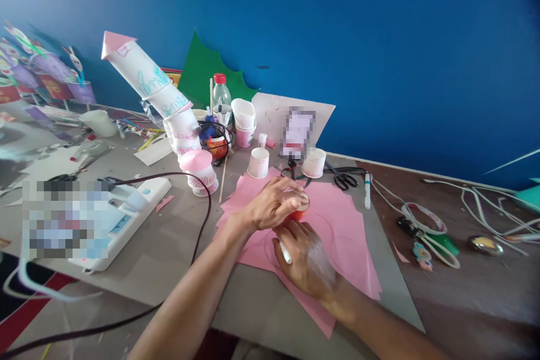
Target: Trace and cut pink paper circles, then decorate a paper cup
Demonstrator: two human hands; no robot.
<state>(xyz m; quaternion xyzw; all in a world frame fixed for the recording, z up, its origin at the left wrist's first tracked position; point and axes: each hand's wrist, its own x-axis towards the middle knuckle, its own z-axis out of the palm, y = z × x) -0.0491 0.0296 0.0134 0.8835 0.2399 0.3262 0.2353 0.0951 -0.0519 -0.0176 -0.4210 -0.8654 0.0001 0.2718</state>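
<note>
Pink paper sheets (350, 236) lie on the grey board, with faint curved lines drawn on the top one. On them stands a small red-orange cup (298, 214), and my left hand (276, 202) is closed over its rim and side. My right hand (304, 259) is just below the cup, its fingers wrapped round a white marker (286, 252). The marker's tip is hidden under the hand. Two white paper cups, one (259, 163) above my left hand and another (313, 163) to its right, stand at the far edge of the pink paper.
A leaning tower of decorated cups (183, 124) rises on the left. Black scissors (343, 178) and a capped marker (367, 191) lie to the right. A white power strip (143, 208), a dark cable (210, 202), a bottle (220, 93) and white cords (400, 205) surround the work area.
</note>
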